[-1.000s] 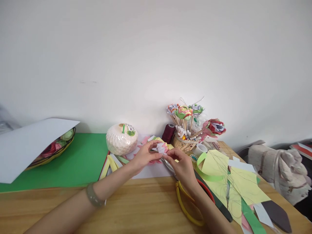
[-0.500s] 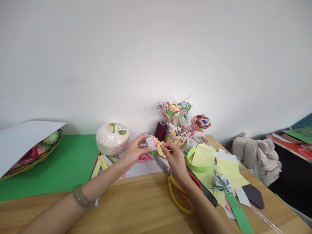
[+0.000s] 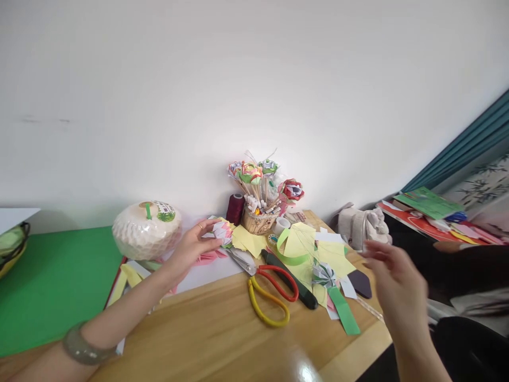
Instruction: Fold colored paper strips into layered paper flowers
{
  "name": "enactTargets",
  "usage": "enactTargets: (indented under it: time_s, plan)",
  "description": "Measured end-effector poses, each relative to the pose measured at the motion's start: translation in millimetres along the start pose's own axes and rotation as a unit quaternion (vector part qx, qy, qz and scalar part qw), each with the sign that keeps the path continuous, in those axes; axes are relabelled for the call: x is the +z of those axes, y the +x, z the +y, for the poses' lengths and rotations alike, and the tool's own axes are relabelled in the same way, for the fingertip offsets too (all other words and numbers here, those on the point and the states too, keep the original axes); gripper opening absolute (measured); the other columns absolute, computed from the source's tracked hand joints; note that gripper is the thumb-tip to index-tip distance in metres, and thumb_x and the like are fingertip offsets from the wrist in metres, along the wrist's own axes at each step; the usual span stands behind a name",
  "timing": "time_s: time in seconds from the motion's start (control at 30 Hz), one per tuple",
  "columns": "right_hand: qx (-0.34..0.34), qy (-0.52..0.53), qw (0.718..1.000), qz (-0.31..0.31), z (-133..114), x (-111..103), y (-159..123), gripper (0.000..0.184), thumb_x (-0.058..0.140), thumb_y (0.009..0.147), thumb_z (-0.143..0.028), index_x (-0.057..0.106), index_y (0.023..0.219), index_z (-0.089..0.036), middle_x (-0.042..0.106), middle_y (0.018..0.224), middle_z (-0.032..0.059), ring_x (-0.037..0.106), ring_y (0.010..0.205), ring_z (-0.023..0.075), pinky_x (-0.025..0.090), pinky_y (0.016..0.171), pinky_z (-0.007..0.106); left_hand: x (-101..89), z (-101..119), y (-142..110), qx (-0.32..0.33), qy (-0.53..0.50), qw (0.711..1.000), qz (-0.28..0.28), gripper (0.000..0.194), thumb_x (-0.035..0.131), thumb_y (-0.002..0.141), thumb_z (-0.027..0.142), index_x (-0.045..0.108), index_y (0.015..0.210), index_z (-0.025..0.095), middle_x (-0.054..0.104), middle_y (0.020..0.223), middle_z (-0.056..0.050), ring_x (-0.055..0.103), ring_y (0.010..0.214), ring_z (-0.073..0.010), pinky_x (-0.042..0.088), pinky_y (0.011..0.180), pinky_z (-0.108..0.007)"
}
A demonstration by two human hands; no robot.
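My left hand, a ring on one finger, pinches a small pink and white paper flower between thumb and fingers. Yellow paper pieces lie just right of the flower. Out past the table's right edge, my right hand is raised with its fingers curled together, slightly blurred. Whatever its fingertips may pinch is too small to make out. Between the hands, scissors with one red and one yellow handle rest on the table, beside a dark green-handled tool.
Paper flowers on sticks stand in a basket near the wall, beside a dark red thread spool. A wrapped coconut sits left. Paper scraps and a green strip lie right. A light bag is beyond the table.
My right hand has left the flower and swung right, past the table edge. My left hand still holds the flower. The view has turned right, showing more curtain and the side table.
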State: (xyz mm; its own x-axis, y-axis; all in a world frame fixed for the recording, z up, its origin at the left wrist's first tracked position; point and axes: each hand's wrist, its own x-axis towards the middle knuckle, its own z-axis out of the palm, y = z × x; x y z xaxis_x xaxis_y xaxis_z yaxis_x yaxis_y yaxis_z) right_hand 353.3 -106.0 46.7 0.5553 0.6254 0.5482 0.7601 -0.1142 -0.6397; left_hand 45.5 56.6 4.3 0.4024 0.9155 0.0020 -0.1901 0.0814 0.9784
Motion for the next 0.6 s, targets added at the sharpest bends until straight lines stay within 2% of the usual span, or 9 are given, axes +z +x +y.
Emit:
enactTargets:
  time_s: [0.07, 0.13, 0.2, 0.27, 0.37, 0.47, 0.53, 0.6]
  plan:
    - [0.006, -0.022, 0.996, -0.084, 29.5, 5.2, 1.7, 0.028, 0.056, 0.067, -0.029, 0.058, 0.093, -0.019, 0.061, 0.09, 0.0088, 0.061, 0.083, 0.0277, 0.05, 0.067, 0.04, 1.7, 0.6, -1.8, -0.002, 0.0, 1.0, -0.009, 0.049, 0.072, 0.065, 0.029, 0.056, 0.111, 0.022, 0.057, 0.116, -0.005, 0.058, 0.097, -0.0195, 0.049, 0.077, -0.029]
    - [-0.001, -0.04, 0.99, -0.135, 44.4, 16.0, -3.6, 0.037, 0.062, 0.059, -0.03, 0.061, 0.095, -0.02, 0.061, 0.098, 0.01, 0.059, 0.094, 0.0314, 0.047, 0.077, 0.045, 2.8, 0.4, -3.7, -0.005, 0.002, 1.0, -0.014, 0.047, 0.072, 0.066, 0.029, 0.056, 0.11, 0.023, 0.055, 0.119, -0.005, 0.06, 0.092, -0.0183, 0.05, 0.074, -0.028]
    - [-0.008, -0.05, 0.986, -0.162, 48.8, 26.5, -11.9, 0.043, 0.062, 0.058, -0.03, 0.061, 0.1, -0.021, 0.06, 0.105, 0.0104, 0.053, 0.105, 0.0332, 0.041, 0.088, 0.048, 2.9, -0.6, -5.2, -0.008, 0.006, 1.0, -0.014, 0.047, 0.072, 0.066, 0.028, 0.056, 0.11, 0.023, 0.054, 0.121, -0.005, 0.06, 0.09, -0.0174, 0.05, 0.072, -0.027]
    - [-0.008, -0.051, 0.983, -0.178, 49.5, 32.5, -18.1, 0.041, 0.061, 0.06, -0.027, 0.062, 0.101, -0.022, 0.061, 0.104, 0.009, 0.056, 0.101, 0.0316, 0.041, 0.088, 0.047, 2.4, -1.6, -6.1, -0.011, 0.011, 1.0, -0.012, 0.047, 0.072, 0.066, 0.028, 0.055, 0.11, 0.023, 0.054, 0.122, -0.005, 0.06, 0.089, -0.0166, 0.05, 0.071, -0.027]
    - [0.003, -0.046, 0.986, -0.158, 52.9, 30.1, -18.0, 0.038, 0.061, 0.063, -0.028, 0.061, 0.1, -0.022, 0.062, 0.099, 0.0087, 0.057, 0.094, 0.031, 0.042, 0.084, 0.048, 1.9, -1.8, -6.0, -0.012, 0.017, 1.0, -0.011, 0.047, 0.072, 0.066, 0.029, 0.055, 0.11, 0.024, 0.054, 0.122, -0.004, 0.061, 0.088, -0.016, 0.05, 0.071, -0.026]
    - [0.017, -0.033, 0.995, -0.091, 58.4, 17.7, -11.5, 0.041, 0.066, 0.062, -0.035, 0.06, 0.099, -0.019, 0.06, 0.092, 0.0097, 0.053, 0.096, 0.0347, 0.039, 0.085, 0.054, 2.5, -0.1, -5.6, -0.012, 0.021, 1.0, -0.01, 0.048, 0.072, 0.066, 0.031, 0.055, 0.11, 0.023, 0.055, 0.121, -0.005, 0.061, 0.089, -0.0163, 0.05, 0.071, -0.025]
    - [0.021, -0.003, 0.999, -0.04, 58.3, 8.4, -9.1, 0.044, 0.067, 0.062, -0.036, 0.058, 0.101, -0.019, 0.057, 0.097, 0.0106, 0.052, 0.098, 0.0342, 0.039, 0.085, 0.055, 3.2, 1.7, -5.9, -0.016, 0.026, 1.0, -0.009, 0.05, 0.072, 0.066, 0.033, 0.054, 0.111, 0.022, 0.055, 0.121, -0.005, 0.061, 0.089, -0.0171, 0.05, 0.071, -0.026]
    - [0.015, 0.051, 0.999, 0.0, 52.0, 1.4, -10.3, 0.045, 0.067, 0.066, -0.035, 0.055, 0.107, -0.02, 0.054, 0.107, 0.0112, 0.054, 0.099, 0.0306, 0.043, 0.085, 0.051, 4.3, 3.7, -7.1, -0.019, 0.032, 0.999, -0.008, 0.052, 0.072, 0.065, 0.035, 0.053, 0.112, 0.022, 0.055, 0.122, -0.006, 0.061, 0.091, -0.0183, 0.05, 0.071, -0.027]
